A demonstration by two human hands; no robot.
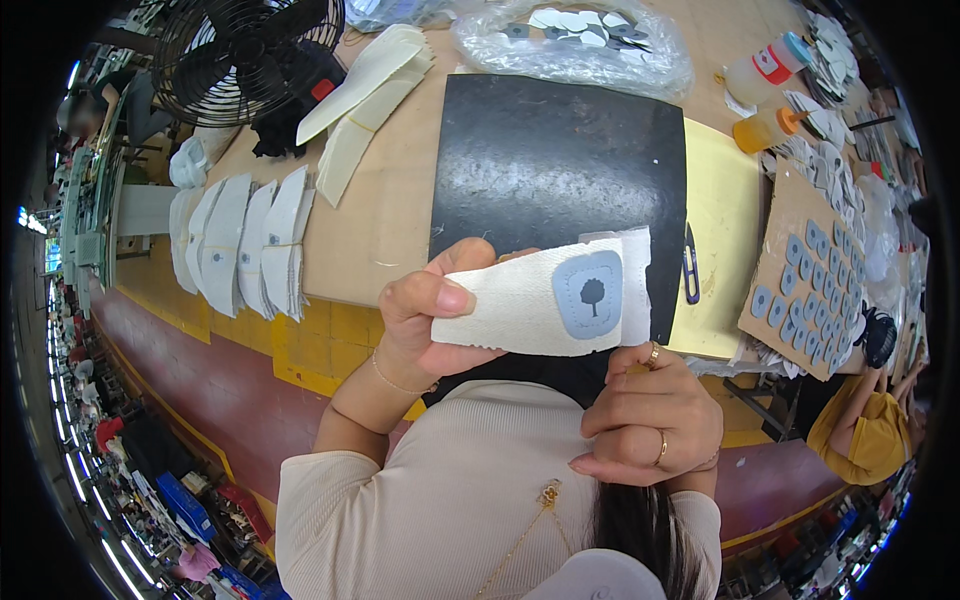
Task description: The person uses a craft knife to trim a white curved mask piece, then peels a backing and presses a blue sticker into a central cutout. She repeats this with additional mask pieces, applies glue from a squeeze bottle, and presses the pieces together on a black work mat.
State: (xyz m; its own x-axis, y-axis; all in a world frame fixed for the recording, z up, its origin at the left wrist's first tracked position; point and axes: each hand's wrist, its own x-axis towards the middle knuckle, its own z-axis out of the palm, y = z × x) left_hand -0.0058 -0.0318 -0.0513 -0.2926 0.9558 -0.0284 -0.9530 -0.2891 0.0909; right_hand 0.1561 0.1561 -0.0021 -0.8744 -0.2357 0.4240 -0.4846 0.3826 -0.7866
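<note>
My left hand (425,310) pinches the left end of a cream fabric piece (500,305) between thumb and fingers, raised over the near edge of the table. On the piece's right part lies a light blue patch (588,296) with a dark tree on it and a line of stitch marks round its border. A thin white sheet (636,290) shows behind the right end. At the lower right corner my right hand (655,415) is curled closed, its index finger by the fabric's edge. Whatever its fingers hold is hidden.
A black mat (560,160) covers the table's middle, with yellow card (715,210) and small snips (690,265) beside it. Stacked fabric pieces (222,240) and a fan (250,55) stand left. At right are a patch-covered cardboard (790,210), bottles (765,70) and another person (865,430).
</note>
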